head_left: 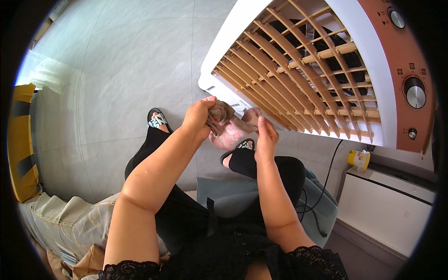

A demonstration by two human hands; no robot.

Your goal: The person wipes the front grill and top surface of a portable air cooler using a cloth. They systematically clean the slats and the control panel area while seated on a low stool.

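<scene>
**Crumpled cloth (227, 136) held between two grips, close to a slatted machine (298, 74)**

From where I stand, I see a person bending over a cloth, and both grips are occupied. The left hand (198, 117) is closed around a bunched, brownish part of it, with the thumb laid on top. The right hand (267, 136) has a narrow grip: its thumb and fingers pinch a pale pink end. Between the two grips the pink, patterned middle hangs down in a loose curve. Whether the brown part and the pink part are one single piece, I cannot tell.

Just beyond the grips, and rising to the right of them, is the machine, white with tan slats. Its lower corner is near the cloth; I cannot say if they touch. On its reddish-brown panel (405, 56), well to the right of the right hand, there are round knobs (415, 94).

Below the cloth I notice a dark slipper (244, 144) on one foot, and to the left of the left hand its pair (156, 117) on the other. Grey floor tiles (135, 70) spread out beyond the left hand. Farther right from the right hand, a yellow tub (359, 160) stands on a white cabinet (382, 205), and nearer a black cord (331, 170) runs downward.
</scene>
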